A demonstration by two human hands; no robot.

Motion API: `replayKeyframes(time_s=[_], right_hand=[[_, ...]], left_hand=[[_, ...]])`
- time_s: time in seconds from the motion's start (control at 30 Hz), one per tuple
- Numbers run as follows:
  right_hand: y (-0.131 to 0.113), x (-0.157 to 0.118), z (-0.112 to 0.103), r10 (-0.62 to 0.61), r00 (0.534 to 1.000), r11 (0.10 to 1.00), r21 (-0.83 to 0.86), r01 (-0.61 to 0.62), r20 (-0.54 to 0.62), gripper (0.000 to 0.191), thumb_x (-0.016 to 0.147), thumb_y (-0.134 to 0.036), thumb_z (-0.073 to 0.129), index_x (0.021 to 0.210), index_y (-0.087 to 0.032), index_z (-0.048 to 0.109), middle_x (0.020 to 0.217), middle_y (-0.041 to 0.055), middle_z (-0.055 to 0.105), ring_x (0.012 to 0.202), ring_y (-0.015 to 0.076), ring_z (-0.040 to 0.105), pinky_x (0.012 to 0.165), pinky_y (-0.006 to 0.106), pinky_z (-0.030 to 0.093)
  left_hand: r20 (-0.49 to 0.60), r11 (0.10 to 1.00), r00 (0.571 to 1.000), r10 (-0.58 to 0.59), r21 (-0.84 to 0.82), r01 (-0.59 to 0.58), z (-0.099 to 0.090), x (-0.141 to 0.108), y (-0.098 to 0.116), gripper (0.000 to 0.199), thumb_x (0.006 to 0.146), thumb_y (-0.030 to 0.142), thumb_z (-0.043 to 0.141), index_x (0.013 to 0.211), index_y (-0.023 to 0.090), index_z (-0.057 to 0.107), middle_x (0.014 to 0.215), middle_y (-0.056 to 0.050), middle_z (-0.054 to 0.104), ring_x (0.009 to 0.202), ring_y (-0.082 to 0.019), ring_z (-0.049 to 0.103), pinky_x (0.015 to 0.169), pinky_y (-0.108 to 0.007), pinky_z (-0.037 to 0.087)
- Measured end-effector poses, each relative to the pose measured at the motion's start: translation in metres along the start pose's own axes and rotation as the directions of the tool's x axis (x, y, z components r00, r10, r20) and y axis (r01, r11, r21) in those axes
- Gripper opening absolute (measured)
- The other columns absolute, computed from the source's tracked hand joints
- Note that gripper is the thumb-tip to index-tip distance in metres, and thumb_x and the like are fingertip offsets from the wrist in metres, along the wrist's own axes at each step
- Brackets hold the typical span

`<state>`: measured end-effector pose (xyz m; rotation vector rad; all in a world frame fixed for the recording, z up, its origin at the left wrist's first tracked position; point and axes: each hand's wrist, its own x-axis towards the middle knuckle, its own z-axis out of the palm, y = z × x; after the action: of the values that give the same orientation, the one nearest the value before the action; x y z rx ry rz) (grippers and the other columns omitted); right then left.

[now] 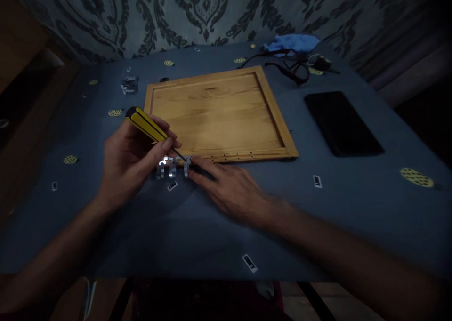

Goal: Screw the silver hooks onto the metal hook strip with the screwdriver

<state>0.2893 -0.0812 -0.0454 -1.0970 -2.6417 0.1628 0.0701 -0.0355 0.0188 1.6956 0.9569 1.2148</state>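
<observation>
My left hand [132, 154] is closed round a screwdriver [146, 124] with a yellow and black handle. Its thin shaft slants down to the right, to the near edge of a framed wooden panel [212, 111]. Several small shiny metal hooks [172, 169] stick out in a row along that edge. My right hand [233, 187] pinches the rightmost metal hook [186, 168] at the screwdriver's tip. A dark gap or dark object shows between its thumb and forefinger; I cannot tell which. Small dark holes dot the frame's near rail, right of the hooks.
A small pile of metal pieces [129, 84] lies at the back left on the blue patterned table cover [282, 236]. To the right of the panel lies a black phone or tablet [342, 123]. Glasses [291, 71], a dark key-like item [319, 61] and a blue cloth [291, 43] lie behind.
</observation>
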Motion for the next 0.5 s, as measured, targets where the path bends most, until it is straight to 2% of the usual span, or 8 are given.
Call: replayKeyframes(time_s=[0.1, 0.2, 0.33, 0.5], right_hand=[[0.000, 0.000, 0.000, -0.004, 1.000, 1.000, -0.007, 0.004, -0.014, 0.051, 0.100, -0.009, 0.053, 0.150, -0.016, 0.062, 0.163, 0.0203, 0.057, 0.109, 0.0299, 0.077, 0.085, 0.047, 0.068], [0.000, 0.000, 0.000, -0.008, 1.000, 1.000, -0.013, 0.008, -0.016, 0.050, 0.101, -0.009, 0.053, 0.150, -0.016, 0.061, 0.163, 0.0200, 0.057, 0.113, 0.0300, 0.076, 0.088, 0.046, 0.068], [0.002, 0.000, 0.001, -0.013, 1.000, 1.000, -0.001, 0.013, -0.022, 0.050, 0.102, -0.010, 0.052, 0.151, -0.017, 0.059, 0.164, 0.0202, 0.056, 0.116, 0.0302, 0.075, 0.088, 0.047, 0.068], [0.003, -0.001, 0.001, -0.019, 1.000, 1.000, 0.007, 0.020, -0.016, 0.050, 0.102, -0.010, 0.051, 0.152, -0.016, 0.058, 0.162, 0.0214, 0.057, 0.117, 0.0305, 0.075, 0.089, 0.047, 0.068]], left_hand=[[-0.004, 0.999, 1.000, 0.015, 0.030, -0.015, 0.002, 0.001, -0.001, 0.017, 0.091, 0.032, 0.088, 0.102, 0.026, 0.077, 0.093, 0.000, 0.078, 0.076, -0.016, 0.079, 0.070, -0.027, 0.071], [-0.011, 0.988, 0.997, 0.076, 0.132, -0.074, -0.001, 0.003, -0.002, 0.017, 0.087, 0.031, 0.091, 0.100, 0.027, 0.080, 0.087, 0.002, 0.077, 0.069, -0.015, 0.075, 0.062, -0.027, 0.068], [0.033, 0.954, 0.988, 0.154, 0.253, -0.157, -0.010, 0.011, 0.002, 0.025, 0.084, 0.029, 0.093, 0.106, 0.029, 0.081, 0.091, 0.003, 0.078, 0.077, -0.017, 0.077, 0.070, -0.028, 0.070], [0.148, 0.964, 0.975, 0.164, 0.187, -0.191, -0.013, 0.023, 0.006, 0.037, 0.082, 0.029, 0.095, 0.113, 0.022, 0.074, 0.096, 0.000, 0.081, 0.089, -0.020, 0.081, 0.077, -0.028, 0.072]])
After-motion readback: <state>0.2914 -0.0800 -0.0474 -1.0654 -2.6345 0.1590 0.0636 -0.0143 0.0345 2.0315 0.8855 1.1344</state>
